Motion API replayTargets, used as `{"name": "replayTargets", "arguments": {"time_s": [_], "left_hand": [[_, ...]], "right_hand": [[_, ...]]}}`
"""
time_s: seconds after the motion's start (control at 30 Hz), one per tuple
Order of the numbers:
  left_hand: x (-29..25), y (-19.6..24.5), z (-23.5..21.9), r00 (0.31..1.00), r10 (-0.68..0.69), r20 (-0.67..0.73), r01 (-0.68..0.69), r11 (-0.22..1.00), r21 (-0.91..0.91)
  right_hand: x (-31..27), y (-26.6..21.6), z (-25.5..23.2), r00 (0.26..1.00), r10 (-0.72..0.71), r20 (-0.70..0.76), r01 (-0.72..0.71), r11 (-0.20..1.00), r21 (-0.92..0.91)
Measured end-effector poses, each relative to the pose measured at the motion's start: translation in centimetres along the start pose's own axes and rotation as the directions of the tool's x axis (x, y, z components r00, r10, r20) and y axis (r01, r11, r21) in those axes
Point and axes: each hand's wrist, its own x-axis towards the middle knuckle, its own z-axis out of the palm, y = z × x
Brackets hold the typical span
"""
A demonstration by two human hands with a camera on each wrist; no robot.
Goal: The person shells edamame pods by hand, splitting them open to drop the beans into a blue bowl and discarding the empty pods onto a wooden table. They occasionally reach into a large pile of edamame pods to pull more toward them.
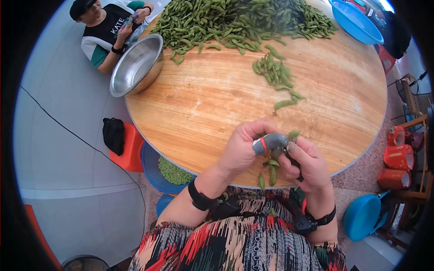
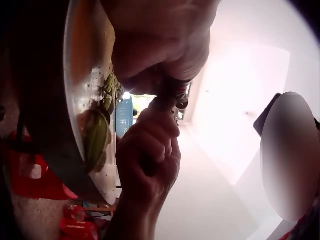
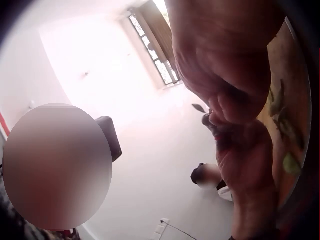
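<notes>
Over the table's near edge, the left hand (image 1: 242, 147) and right hand (image 1: 312, 165) meet at the fingertips around a green pod (image 1: 294, 134). A grey covering (image 1: 273, 142) with a red band wraps a left fingertip. The right hand's curled fingers grip a slim dark tool (image 1: 297, 168), its working end hidden. Below them a few pods (image 1: 272, 175) lie at the table edge. Fingers of the left hand (image 2: 160, 45) and right hand (image 2: 147, 160) touch in the left wrist view. A small leaf (image 3: 198, 107) sticks out beside the fingers in the right wrist view.
A large pile of pods (image 1: 235, 20) covers the table's far side, with a smaller group (image 1: 273, 72) nearer. A metal bowl (image 1: 137, 65) stands at the left edge, by another person (image 1: 106, 31). Shelled beans (image 1: 174, 171) fill a blue basin below left. A blue tub (image 1: 357, 21) is far right.
</notes>
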Motion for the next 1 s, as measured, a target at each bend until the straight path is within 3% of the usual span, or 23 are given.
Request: {"name": "replayTargets", "arguments": {"time_s": [0.1,0.17,0.23,0.3,0.37,0.4,0.43,0.47,0.53,0.6,0.63,0.7,0.83,0.9,0.93,1.0], "left_hand": [[0.1,0.3,0.3,0.995,0.073,0.073,-0.074,0.997,0.014],[0.2,-0.2,-0.4,0.985,0.090,0.145,-0.086,0.996,-0.033],[0.2,-0.1,-0.4,0.971,0.112,0.212,-0.097,0.992,-0.079],[-0.1,0.4,0.2,0.987,-0.073,0.146,0.102,0.974,-0.203],[0.0,0.5,0.6,0.991,-0.093,0.098,0.107,0.982,-0.158],[0.1,0.5,0.8,0.993,-0.110,0.046,0.114,0.986,-0.118],[0.3,0.3,0.7,0.993,-0.107,0.047,0.112,0.987,-0.115],[0.5,0.0,0.5,0.997,-0.082,0.004,0.082,0.995,-0.055],[0.6,-0.2,0.4,0.998,-0.055,-0.036,0.055,0.998,0.005],[0.5,-0.2,0.3,0.996,-0.083,-0.045,0.085,0.995,0.042],[0.4,-0.3,0.3,0.995,-0.083,-0.047,0.085,0.996,0.040],[0.4,-0.5,0.3,0.993,-0.024,-0.119,0.042,0.988,0.151],[0.6,-0.9,-0.1,0.987,0.073,-0.140,-0.033,0.963,0.266],[0.7,-0.5,-1.0,0.970,0.050,-0.238,-0.012,0.987,0.159],[0.6,-0.2,-1.1,0.969,0.049,-0.240,-0.012,0.988,0.154],[0.4,0.5,-0.7,0.955,0.104,-0.277,-0.112,0.994,-0.014]], "right_hand": [[-0.2,-0.3,-0.3,0.990,0.057,0.129,-0.076,0.985,0.152],[-0.1,-0.3,-0.8,0.963,0.167,0.212,-0.230,0.918,0.323],[-0.2,-0.2,-0.8,0.958,0.160,0.239,-0.236,0.913,0.334],[-0.2,-0.1,-0.6,0.951,0.150,0.269,-0.241,0.907,0.345],[0.0,-0.3,-0.3,0.999,0.030,0.012,-0.031,0.996,0.084],[0.2,-0.2,0.0,1.000,0.026,0.014,-0.027,0.996,0.082],[0.5,0.1,0.1,0.966,-0.246,-0.077,0.191,0.884,-0.426],[0.8,0.4,0.2,0.861,-0.509,-0.020,0.274,0.495,-0.824],[0.9,0.6,0.0,0.838,-0.545,-0.023,0.266,0.445,-0.855],[0.8,0.1,-0.4,0.962,-0.199,-0.188,0.082,0.865,-0.495],[0.7,-0.2,-0.5,0.962,-0.197,-0.188,0.080,0.865,-0.496],[0.7,-0.7,-0.7,0.992,0.019,-0.128,-0.030,0.996,-0.082],[1.0,-0.3,-0.3,0.984,-0.057,-0.169,0.011,0.966,-0.260],[1.2,-0.1,-0.2,0.922,-0.338,-0.190,0.128,0.727,-0.675],[1.2,-0.3,-0.3,0.923,-0.335,-0.190,0.124,0.726,-0.677],[1.0,-1.0,-0.9,0.923,-0.330,-0.199,0.031,0.579,-0.815]]}}
